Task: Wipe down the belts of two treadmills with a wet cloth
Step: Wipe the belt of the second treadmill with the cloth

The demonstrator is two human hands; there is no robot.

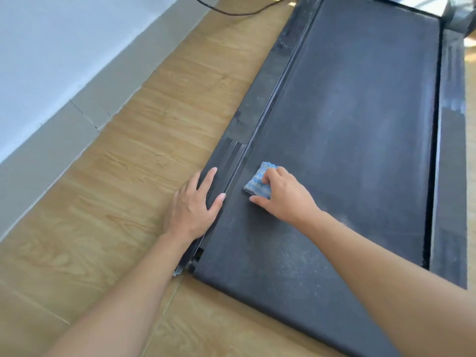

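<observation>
A dark, dusty treadmill belt runs from the lower middle up to the top right. My right hand holds a folded blue cloth down on the belt near its left edge, with curled fingers over the cloth's right side. My left hand lies flat with straight fingers on the treadmill's left side rail, just left of the cloth. Pale dust streaks show on the belt's middle and near end.
Wooden floor stretches to the left of the treadmill, bounded by a grey skirting and white wall. A black cable lies on the floor at the top. The right side rail borders the belt's far side.
</observation>
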